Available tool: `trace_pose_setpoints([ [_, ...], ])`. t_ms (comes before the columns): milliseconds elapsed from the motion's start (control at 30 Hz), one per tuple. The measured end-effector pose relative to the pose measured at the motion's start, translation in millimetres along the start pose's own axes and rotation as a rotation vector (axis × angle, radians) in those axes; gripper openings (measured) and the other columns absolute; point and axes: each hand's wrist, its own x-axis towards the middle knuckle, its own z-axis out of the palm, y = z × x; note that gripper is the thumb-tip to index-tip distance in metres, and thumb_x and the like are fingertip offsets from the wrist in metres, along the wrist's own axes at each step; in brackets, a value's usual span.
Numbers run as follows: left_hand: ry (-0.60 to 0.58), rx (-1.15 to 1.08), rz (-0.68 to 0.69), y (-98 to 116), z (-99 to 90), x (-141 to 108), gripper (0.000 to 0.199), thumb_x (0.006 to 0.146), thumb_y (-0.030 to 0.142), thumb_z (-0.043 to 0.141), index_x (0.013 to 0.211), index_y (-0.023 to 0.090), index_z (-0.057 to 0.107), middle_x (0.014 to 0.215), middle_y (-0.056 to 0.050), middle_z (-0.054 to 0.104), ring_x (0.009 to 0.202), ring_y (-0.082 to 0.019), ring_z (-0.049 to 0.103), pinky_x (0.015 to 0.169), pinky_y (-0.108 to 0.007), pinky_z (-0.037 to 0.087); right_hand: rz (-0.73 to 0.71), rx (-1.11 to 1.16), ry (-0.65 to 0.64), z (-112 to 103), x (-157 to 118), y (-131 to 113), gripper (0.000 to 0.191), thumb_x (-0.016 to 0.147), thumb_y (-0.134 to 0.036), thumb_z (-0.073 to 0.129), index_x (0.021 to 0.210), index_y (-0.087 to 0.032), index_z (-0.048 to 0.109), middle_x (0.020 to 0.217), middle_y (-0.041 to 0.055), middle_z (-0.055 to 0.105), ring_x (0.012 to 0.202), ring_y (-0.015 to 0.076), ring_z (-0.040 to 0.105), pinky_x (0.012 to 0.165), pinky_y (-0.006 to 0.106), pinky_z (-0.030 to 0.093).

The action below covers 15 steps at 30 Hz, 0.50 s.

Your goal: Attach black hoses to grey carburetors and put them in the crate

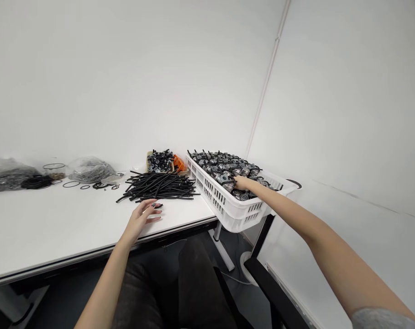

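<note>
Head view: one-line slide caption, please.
Right hand reaches into a white plastic crate of fittings; left hand sits near black tubing.

Here's the wearer, and right away there's a soft grey sleeve [381, 320] in the bottom corner on the right arm [330, 260], its hem ending above a long bare forearm. Over on the left arm [104, 283], more bare skin runs down to an uncovered left hand [139, 221], and the right hand [242, 183] is uncovered too. Down the middle, dark trousers [200, 292] in a dull, matt fabric cover both thighs.
</note>
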Motion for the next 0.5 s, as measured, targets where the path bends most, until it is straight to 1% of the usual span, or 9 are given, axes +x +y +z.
trace_pose_setpoints([
  [67, 0.001, 0.003, 0.0, 0.1, -0.2, 0.2, 0.049, 0.073, 0.051, 0.068, 0.108, 0.018, 0.059, 0.107, -0.01, 0.065, 0.089, -0.026, 0.068, 0.08, -0.05, 0.058, 0.013, 0.008, 0.012, 0.3, -0.5, -0.4, 0.028, 0.092, -0.033, 0.055, 0.116, -0.018, 0.058, 0.12, 0.0087, 0.059, 0.099, 0.0204, 0.061, 0.084, 0.04, 0.053],
  [133, -0.001, 0.001, -0.007, -0.5, -0.8, 0.6, 0.048, 0.073, 0.05, 0.069, 0.108, 0.018, 0.059, 0.108, -0.01, 0.065, 0.088, -0.026, 0.068, 0.08, -0.049, 0.058, 0.028, 0.02, 0.05, -0.8, -3.2, 0.2, 0.024, 0.09, -0.029, 0.057, 0.108, -0.014, 0.063, 0.111, 0.0114, 0.065, 0.093, 0.0209, 0.063, 0.081, 0.035, 0.052],
  [200, -0.002, 0.0, -0.011, -1.8, -1.8, 1.1, 0.049, 0.073, 0.05, 0.069, 0.108, 0.018, 0.059, 0.108, -0.01, 0.064, 0.087, -0.025, 0.069, 0.079, -0.048, 0.059, 0.036, 0.037, 0.116, -4.4, -7.8, 2.5, 0.02, 0.088, -0.023, 0.057, 0.1, -0.012, 0.069, 0.101, 0.0125, 0.07, 0.087, 0.0211, 0.065, 0.078, 0.029, 0.05],
  [233, -0.003, 0.001, -0.01, -2.6, -2.2, 1.5, 0.049, 0.073, 0.051, 0.069, 0.108, 0.018, 0.059, 0.109, -0.01, 0.064, 0.087, -0.025, 0.069, 0.079, -0.048, 0.059, 0.042, 0.046, 0.161, -7.0, -10.6, 4.5, 0.021, 0.088, -0.022, 0.055, 0.1, -0.013, 0.07, 0.099, 0.0119, 0.072, 0.086, 0.0212, 0.065, 0.077, 0.027, 0.048],
  [267, -0.004, 0.003, -0.006, -3.3, -2.7, 1.8, 0.049, 0.073, 0.051, 0.068, 0.108, 0.018, 0.059, 0.109, -0.01, 0.064, 0.087, -0.025, 0.069, 0.079, -0.048, 0.059, 0.055, 0.055, 0.212, -9.8, -13.4, 7.2, 0.024, 0.089, -0.022, 0.051, 0.103, -0.015, 0.069, 0.1, 0.0105, 0.073, 0.088, 0.0213, 0.065, 0.078, 0.026, 0.047],
  [333, -0.003, 0.008, 0.001, -4.5, -3.3, 2.4, 0.05, 0.072, 0.052, 0.068, 0.108, 0.018, 0.059, 0.11, -0.011, 0.064, 0.087, -0.025, 0.069, 0.079, -0.048, 0.059, 0.114, 0.067, 0.327, -15.2, -18.6, 14.3, 0.034, 0.092, -0.023, 0.04, 0.114, -0.018, 0.065, 0.107, 0.009, 0.072, 0.096, 0.0219, 0.064, 0.083, 0.026, 0.045],
  [400, -0.005, 0.005, 0.001, -5.0, -3.4, 2.6, 0.05, 0.072, 0.052, 0.068, 0.108, 0.018, 0.059, 0.109, -0.011, 0.064, 0.088, -0.026, 0.068, 0.079, -0.05, 0.059, 0.218, 0.073, 0.427, -18.2, -22.2, 23.0, 0.042, 0.094, -0.024, 0.03, 0.124, -0.018, 0.058, 0.117, 0.011, 0.068, 0.106, 0.0236, 0.062, 0.087, 0.028, 0.042],
  [433, -0.006, 0.0, -0.001, -4.9, -3.3, 2.6, 0.05, 0.072, 0.052, 0.069, 0.108, 0.018, 0.059, 0.109, -0.011, 0.064, 0.087, -0.026, 0.068, 0.079, -0.05, 0.058, 0.275, 0.076, 0.459, -18.4, -23.2, 27.5, 0.043, 0.094, -0.024, 0.029, 0.127, -0.016, 0.055, 0.121, 0.0125, 0.066, 0.109, 0.0247, 0.06, 0.088, 0.029, 0.042],
  [500, -0.01, -0.009, -0.008, -4.4, -3.0, 2.2, 0.05, 0.072, 0.052, 0.069, 0.108, 0.019, 0.059, 0.109, -0.01, 0.063, 0.087, -0.025, 0.068, 0.08, -0.05, 0.058, 0.373, 0.084, 0.478, -16.5, -23.6, 35.7, 0.044, 0.091, -0.025, 0.034, 0.129, -0.016, 0.054, 0.122, 0.0148, 0.065, 0.113, 0.0277, 0.058, 0.09, 0.033, 0.042],
])
